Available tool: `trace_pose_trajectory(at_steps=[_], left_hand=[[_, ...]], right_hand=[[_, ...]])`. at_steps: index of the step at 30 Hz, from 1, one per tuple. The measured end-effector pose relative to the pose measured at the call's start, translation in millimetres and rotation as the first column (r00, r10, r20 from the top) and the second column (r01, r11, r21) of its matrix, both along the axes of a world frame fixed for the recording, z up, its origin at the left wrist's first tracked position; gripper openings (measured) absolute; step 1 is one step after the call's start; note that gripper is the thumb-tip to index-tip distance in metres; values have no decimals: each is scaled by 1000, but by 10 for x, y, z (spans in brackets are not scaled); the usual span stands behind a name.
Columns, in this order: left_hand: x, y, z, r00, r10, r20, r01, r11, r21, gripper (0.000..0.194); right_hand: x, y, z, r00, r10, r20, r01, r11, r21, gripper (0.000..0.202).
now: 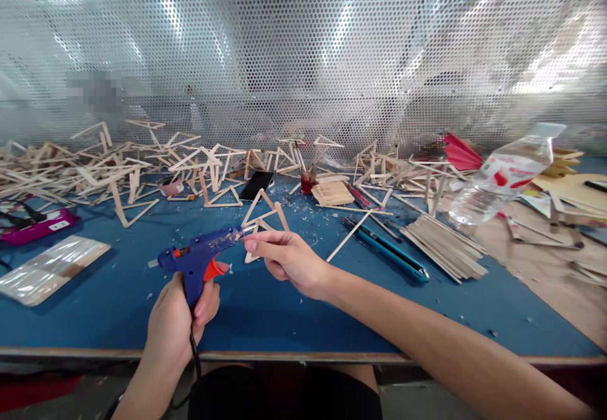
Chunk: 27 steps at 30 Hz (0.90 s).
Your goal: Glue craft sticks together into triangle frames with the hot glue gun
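Observation:
My left hand is wrapped round the handle of a blue glue gun with an orange trigger, its nozzle pointing right. At the nozzle, the thumb and forefinger of my right hand are pinched together; what they hold, if anything, is too small to make out. Just behind the nozzle and my right fingertips stands a small frame of wooden sticks, partly hidden by them. A loose stick lies to the right of my right hand, near a teal cutter knife.
Many stick frames line the back before a perforated metal screen. A stick pile and plastic bottle are right. A black phone lies mid-table; a clear packet and purple power strip are left.

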State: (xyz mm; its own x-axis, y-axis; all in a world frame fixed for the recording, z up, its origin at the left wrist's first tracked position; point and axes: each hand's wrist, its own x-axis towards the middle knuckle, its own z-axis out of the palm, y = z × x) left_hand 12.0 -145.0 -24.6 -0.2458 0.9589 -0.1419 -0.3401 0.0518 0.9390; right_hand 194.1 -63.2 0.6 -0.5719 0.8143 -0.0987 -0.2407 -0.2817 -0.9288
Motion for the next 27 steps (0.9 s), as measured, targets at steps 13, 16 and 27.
trace_pose_trajectory(at_steps=[13, 16, 27], left_hand=[[13, 33, 13, 1000, -15, -2, 15, 1000, -5, 26], [15, 32, 4, 1000, -6, -5, 6, 1000, -6, 25], [-9, 19, 42, 989, 33, 143, -34, 999, 4, 50]], right_hand=[[5, 12, -43, 1000, 7, 26, -8, 1000, 31, 29], [6, 11, -41, 1000, 7, 22, -8, 999, 33, 25], [25, -15, 8, 1000, -2, 5, 2, 1000, 16, 25]])
